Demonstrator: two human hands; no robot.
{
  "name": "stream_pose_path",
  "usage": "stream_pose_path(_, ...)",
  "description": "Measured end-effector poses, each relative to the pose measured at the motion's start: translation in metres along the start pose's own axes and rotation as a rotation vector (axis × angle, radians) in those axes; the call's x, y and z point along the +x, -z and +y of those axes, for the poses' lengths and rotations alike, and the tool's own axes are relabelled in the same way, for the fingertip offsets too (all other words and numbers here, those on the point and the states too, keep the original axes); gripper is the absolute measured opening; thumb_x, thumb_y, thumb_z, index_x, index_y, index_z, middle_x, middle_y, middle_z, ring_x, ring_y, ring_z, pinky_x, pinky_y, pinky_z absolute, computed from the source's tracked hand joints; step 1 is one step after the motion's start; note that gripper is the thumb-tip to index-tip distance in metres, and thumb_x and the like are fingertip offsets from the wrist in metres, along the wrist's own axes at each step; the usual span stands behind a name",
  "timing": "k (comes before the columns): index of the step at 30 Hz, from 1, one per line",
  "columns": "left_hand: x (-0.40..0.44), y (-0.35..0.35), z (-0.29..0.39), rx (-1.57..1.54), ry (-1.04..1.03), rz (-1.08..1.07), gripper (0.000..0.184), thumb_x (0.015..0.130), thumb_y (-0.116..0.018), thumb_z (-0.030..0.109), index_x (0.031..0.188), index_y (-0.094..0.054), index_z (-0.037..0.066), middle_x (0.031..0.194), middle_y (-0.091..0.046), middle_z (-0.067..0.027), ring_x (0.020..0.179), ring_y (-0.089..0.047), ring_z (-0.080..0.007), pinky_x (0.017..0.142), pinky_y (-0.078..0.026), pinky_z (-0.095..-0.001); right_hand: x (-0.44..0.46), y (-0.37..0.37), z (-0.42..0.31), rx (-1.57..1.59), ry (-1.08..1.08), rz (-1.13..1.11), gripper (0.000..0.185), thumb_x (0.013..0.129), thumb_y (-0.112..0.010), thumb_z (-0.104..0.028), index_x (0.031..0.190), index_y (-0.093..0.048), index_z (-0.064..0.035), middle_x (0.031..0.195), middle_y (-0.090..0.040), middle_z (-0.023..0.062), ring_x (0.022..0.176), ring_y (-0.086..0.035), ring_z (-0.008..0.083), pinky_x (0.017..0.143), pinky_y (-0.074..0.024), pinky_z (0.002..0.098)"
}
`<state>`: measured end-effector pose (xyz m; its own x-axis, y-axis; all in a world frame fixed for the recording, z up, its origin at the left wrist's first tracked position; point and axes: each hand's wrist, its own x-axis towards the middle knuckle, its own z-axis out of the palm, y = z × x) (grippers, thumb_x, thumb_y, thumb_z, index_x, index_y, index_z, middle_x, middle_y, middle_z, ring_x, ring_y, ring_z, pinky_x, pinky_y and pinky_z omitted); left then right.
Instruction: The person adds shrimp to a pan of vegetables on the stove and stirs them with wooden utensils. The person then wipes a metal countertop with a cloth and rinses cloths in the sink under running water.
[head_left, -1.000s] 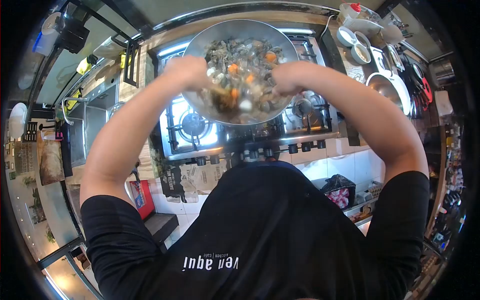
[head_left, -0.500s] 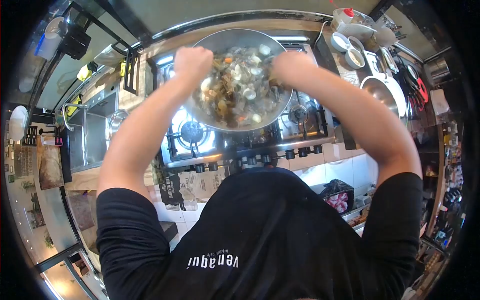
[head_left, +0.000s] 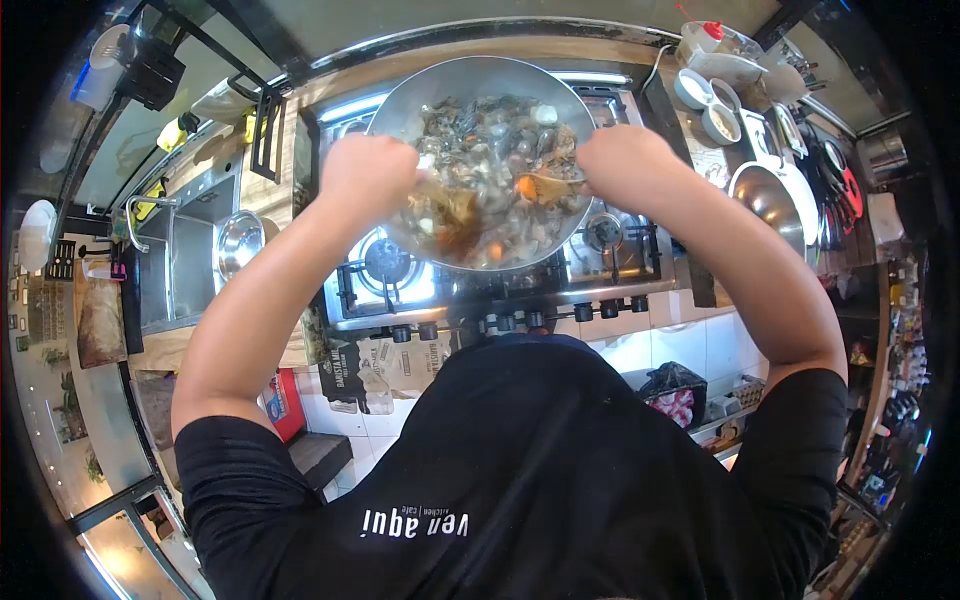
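Observation:
A large round metal pot (head_left: 400, 110) stands on the gas stove, filled with a steaming mix of brown, grey and whitish pieces in liquid, with some orange chunks like carrot (head_left: 494, 251). My left hand (head_left: 370, 175) is a fist over the pot's left rim, closed on a brown wooden-looking utensil (head_left: 440, 205) that dips into the food and is blurred. Over the right rim, my right hand (head_left: 632, 168) is closed around a wooden spoon (head_left: 556, 187), with an orange piece at its end. The fingers partly hide both handles.
Burners (head_left: 385, 258) and the stove's front knobs (head_left: 505, 322) lie on the near side of the pot. At left are a sink (head_left: 190, 270) and a metal bowl (head_left: 238, 243). Small white bowls (head_left: 721, 124) and a larger steel bowl (head_left: 768, 200) sit at right.
Both hands have moved down toward me and slightly apart. The food has been turned over, and the orange pieces now show nearer the pot's middle and front.

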<state>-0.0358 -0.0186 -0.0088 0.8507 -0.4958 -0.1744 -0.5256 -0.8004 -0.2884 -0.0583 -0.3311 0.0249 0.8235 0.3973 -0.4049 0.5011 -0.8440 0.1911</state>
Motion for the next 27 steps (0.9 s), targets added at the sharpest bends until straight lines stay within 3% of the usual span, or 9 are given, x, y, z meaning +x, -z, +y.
stream_pose_path(5, 0.035, -0.013, -0.025, 0.063, -0.011, -0.004, 0.041, 0.097, -0.070, 0.049, 0.087, -0.081, 0.011, 0.089, -0.078, -0.0102, 0.086, -0.078, -0.0308, 0.073, -0.060, -0.0426, 0.029, -0.002, -0.004, -0.118, 0.012, 0.070, 0.017, 0.090, -0.071, -0.011, 0.101, -0.082, -0.0059, 0.104, -0.080, 0.0148, 0.099, -0.079, 0.0321, 0.081, -0.0643, 0.0428)
stream_pose_path(8, 0.034, -0.004, -0.043, 0.149, 0.048, 0.186, 0.035, 0.100, -0.068, 0.041, 0.089, -0.080, 0.010, 0.091, -0.078, -0.0111, 0.085, -0.078, -0.0309, 0.074, -0.060, -0.0439, 0.029, 0.006, 0.015, -0.104, -0.013, 0.146, 0.015, 0.091, -0.070, -0.017, 0.094, -0.080, -0.0058, 0.095, -0.079, 0.0170, 0.095, -0.078, 0.0342, 0.080, -0.0633, 0.0446)
stream_pose_path(11, -0.005, 0.018, -0.047, 0.076, 0.175, 0.285, 0.031, 0.102, -0.065, 0.034, 0.091, -0.079, 0.009, 0.092, -0.077, -0.0121, 0.087, -0.076, -0.0329, 0.078, -0.058, -0.0467, 0.011, 0.003, 0.042, -0.001, -0.029, 0.210, 0.017, 0.096, -0.065, -0.018, 0.101, -0.075, -0.0057, 0.091, -0.076, 0.0187, 0.091, -0.076, 0.0385, 0.080, -0.0610, 0.0500)
stream_pose_path(13, -0.041, 0.036, -0.034, -0.065, 0.344, 0.263, 0.026, 0.101, -0.063, 0.029, 0.093, -0.078, 0.009, 0.091, -0.076, -0.0136, 0.089, -0.074, -0.0357, 0.082, -0.057, -0.0492, -0.014, -0.003, 0.052, 0.102, -0.032, 0.249, 0.018, 0.098, -0.062, -0.018, 0.105, -0.072, -0.0055, 0.090, -0.074, 0.0196, 0.089, -0.073, 0.0412, 0.080, -0.0590, 0.0526)
stream_pose_path(16, -0.103, 0.012, -0.013, -0.194, 0.350, 0.375, 0.019, 0.098, -0.063, 0.020, 0.106, -0.075, 0.007, 0.102, -0.075, -0.0164, 0.093, -0.072, -0.0386, 0.082, -0.056, -0.0505, -0.056, -0.020, 0.052, 0.367, -0.026, 0.277, 0.018, 0.098, -0.060, -0.016, 0.108, -0.066, -0.0026, 0.092, -0.073, 0.0224, 0.088, -0.072, 0.0424, 0.083, -0.0580, 0.0540)
stream_pose_path(17, -0.121, -0.016, -0.003, -0.163, 0.320, 0.418, 0.020, 0.097, -0.063, 0.016, 0.112, -0.074, 0.007, 0.106, -0.074, -0.0178, 0.095, -0.072, -0.0399, 0.081, -0.057, -0.0511, -0.067, -0.044, 0.050, 0.427, -0.005, 0.395, 0.016, 0.100, -0.059, -0.017, 0.107, -0.063, -0.0032, 0.092, -0.071, 0.0211, 0.087, -0.071, 0.0420, 0.081, -0.0572, 0.0550)
stream_pose_path(19, -0.146, -0.054, 0.038, -0.424, 0.466, 0.178, 0.025, 0.098, -0.062, 0.009, 0.121, -0.070, 0.007, 0.114, -0.073, -0.0183, 0.097, -0.071, -0.0422, 0.082, -0.057, -0.0529, -0.080, -0.069, 0.032, 0.652, -0.093, 0.333, 0.017, 0.101, -0.060, -0.017, 0.112, -0.064, -0.0041, 0.096, -0.071, 0.0207, 0.089, -0.071, 0.0418, 0.080, -0.0573, 0.0541)
stream_pose_path(22, -0.161, -0.068, 0.098, -0.527, 0.498, 0.234, 0.025, 0.098, -0.063, 0.009, 0.123, -0.065, 0.004, 0.103, -0.071, -0.0175, 0.091, -0.072, -0.0387, 0.078, -0.058, -0.0504, -0.084, -0.115, 0.009, 0.712, -0.105, 0.443, 0.017, 0.102, -0.061, -0.016, 0.114, -0.067, -0.0057, 0.099, -0.071, 0.0173, 0.087, -0.071, 0.0411, 0.078, -0.0570, 0.0523)
stream_pose_path(27, -0.155, -0.035, 0.125, -0.591, 0.594, 0.580, 0.030, 0.102, -0.061, 0.007, 0.131, -0.062, 0.001, 0.115, -0.072, -0.0217, 0.100, -0.071, -0.0427, 0.083, -0.057, -0.0485, -0.088, -0.095, 0.014, 0.870, -0.078, 0.656, 0.018, 0.100, -0.067, -0.014, 0.117, -0.071, -0.0066, 0.102, -0.071, 0.0143, 0.085, -0.071, 0.0383, 0.074, -0.0565, 0.0482)
